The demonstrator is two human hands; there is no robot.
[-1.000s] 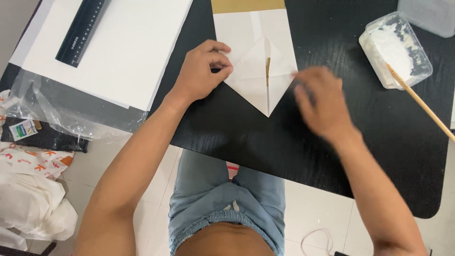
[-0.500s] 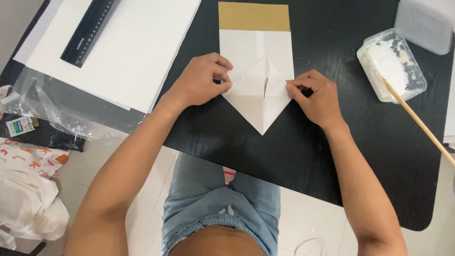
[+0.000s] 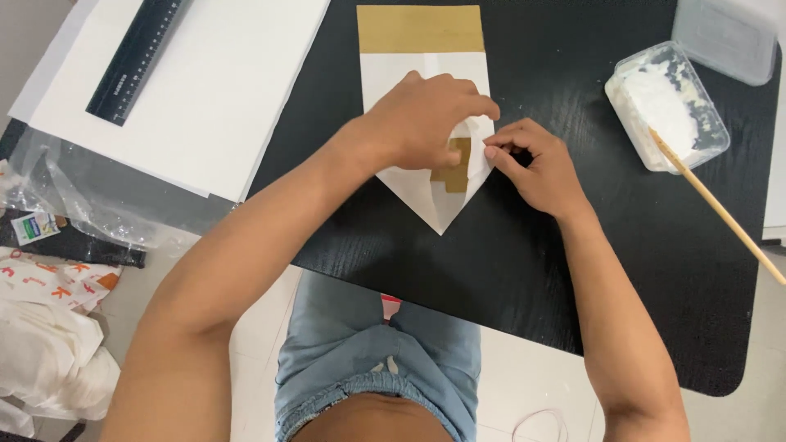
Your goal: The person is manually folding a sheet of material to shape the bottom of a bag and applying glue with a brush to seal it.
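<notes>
A white paper sheet [image 3: 426,69], folded to a point toward me, lies on the black table [image 3: 540,254]. Its far end shows a brown band, and a small brown patch shows near the folded point. My left hand [image 3: 422,123] lies across the middle of the sheet, fingers curled and pressing the fold down. My right hand [image 3: 532,164] pinches the sheet's right edge between thumb and fingers, beside the left fingertips.
A clear plastic tub of white paste [image 3: 665,106] with a wooden stick [image 3: 716,205] stands at the right, a clear lid [image 3: 729,37] behind it. Large white sheets [image 3: 213,106] with a black ruler [image 3: 135,57] lie at the left. Plastic wrap and bags sit at the far left.
My left hand moved right, from the sheet's left side onto its middle. The right hand shifted slightly left to the right edge. A brown patch now shows near the point.
</notes>
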